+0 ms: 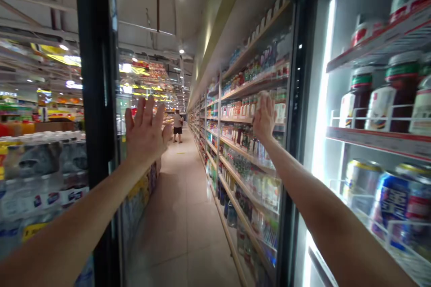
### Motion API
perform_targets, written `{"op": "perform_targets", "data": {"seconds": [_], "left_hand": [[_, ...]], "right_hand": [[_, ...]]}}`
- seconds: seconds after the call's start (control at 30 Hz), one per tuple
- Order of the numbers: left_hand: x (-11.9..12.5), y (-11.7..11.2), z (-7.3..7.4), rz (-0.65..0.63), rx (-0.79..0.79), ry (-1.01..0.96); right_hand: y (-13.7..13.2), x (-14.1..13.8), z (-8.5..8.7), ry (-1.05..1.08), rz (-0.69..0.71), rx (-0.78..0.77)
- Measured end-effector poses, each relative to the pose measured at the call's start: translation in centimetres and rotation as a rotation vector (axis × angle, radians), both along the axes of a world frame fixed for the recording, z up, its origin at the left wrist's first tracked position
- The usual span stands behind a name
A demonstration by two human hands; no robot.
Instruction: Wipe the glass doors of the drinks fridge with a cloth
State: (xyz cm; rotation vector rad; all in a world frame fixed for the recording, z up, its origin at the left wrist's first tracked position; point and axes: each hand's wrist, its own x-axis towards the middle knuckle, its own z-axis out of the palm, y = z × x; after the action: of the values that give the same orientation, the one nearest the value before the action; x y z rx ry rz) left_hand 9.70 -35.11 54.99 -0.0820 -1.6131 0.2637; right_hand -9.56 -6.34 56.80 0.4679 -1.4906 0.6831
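An opened glass fridge door (188,215) with a black frame stands in front of me. My left hand (144,132) is up at the left part of the pane, palm forward, fingers spread and holding nothing. Further right, my right hand (265,119) is raised at the glass near the hinge side, its fingers pointing up and slightly bent. Blur hides its fingertips, and I see no clear object in it. Shelves of bottles (247,106) show through the pane behind this hand.
On the right is the lit fridge, with dark bottles (397,92) on a wire-railed shelf (377,139) and cans (392,206) below. Wrapped bottle packs (43,188) are stacked at left. A person (177,126) stands far down the aisle.
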Motion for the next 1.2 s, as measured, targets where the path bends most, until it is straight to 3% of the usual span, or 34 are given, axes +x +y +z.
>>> {"op": "perform_targets", "data": {"seconds": [0.07,0.1,0.13,0.23,0.3,0.33,0.47,0.53,0.6,0.67,0.73,0.8,0.9,0.97,1.0,1.13,1.2], "left_hand": [[-0.2,-0.1,0.0,-0.018,0.005,-0.013],[-0.3,-0.2,0.0,-0.027,0.007,-0.027],[-0.3,-0.3,0.0,-0.034,0.01,-0.037],[-0.3,-0.5,0.2,-0.048,0.022,-0.066],[-0.2,-0.4,0.3,-0.053,0.029,-0.093],[-0.1,-0.4,0.3,-0.054,0.032,-0.104],[-0.3,-0.2,0.2,-0.049,0.045,-0.087],[-0.5,-0.2,0.2,-0.041,0.043,-0.038],[-0.7,-0.4,0.1,-0.037,0.026,-0.013],[-0.9,-0.6,0.1,-0.036,0.018,-0.012],[-0.9,-0.7,0.1,-0.03,0.016,-0.01],[-1.0,-0.6,0.1,-0.015,0.012,-0.005],[-1.0,-0.5,0.0,0.001,0.004,0.004],[-0.9,-0.4,0.0,-0.002,0.001,0.009],[-0.8,-0.4,0.0,-0.005,0.001,0.011],[-0.9,-0.6,0.1,-0.012,-0.004,0.021],[-1.0,-0.8,0.1,-0.004,-0.014,0.041]], "right_hand": [[0.1,-0.6,1.6,-0.049,0.014,-0.167],[-0.6,-0.4,2.1,-0.039,0.013,-0.146],[-1.6,0.1,2.1,-0.011,0.006,-0.062],[-4.7,2.4,1.2,0.136,-0.027,0.405],[-4.9,3.1,0.9,0.153,-0.053,0.554],[-4.3,3.1,1.1,0.113,-0.062,0.506],[-1.8,2.3,3.8,-0.119,-0.073,-0.002],[-3.0,3.1,3.8,-0.12,-0.064,-0.025],[-5.4,4.7,2.4,-0.028,-0.048,0.182],[-7.2,6.1,0.5,0.11,-0.028,0.515],[-7.2,6.0,-0.7,0.18,-0.027,0.69],[-5.5,4.5,-0.3,0.12,-0.044,0.514],[-3.6,2.3,1.9,-0.039,-0.056,-0.02],[-4.7,2.6,2.4,-0.044,-0.053,-0.086],[-5.8,3.3,2.1,-0.009,-0.052,0.001],[-9.9,6.3,0.2,0.206,-0.038,0.6],[-9.4,6.1,0.9,0.192,-0.04,0.591]]}}
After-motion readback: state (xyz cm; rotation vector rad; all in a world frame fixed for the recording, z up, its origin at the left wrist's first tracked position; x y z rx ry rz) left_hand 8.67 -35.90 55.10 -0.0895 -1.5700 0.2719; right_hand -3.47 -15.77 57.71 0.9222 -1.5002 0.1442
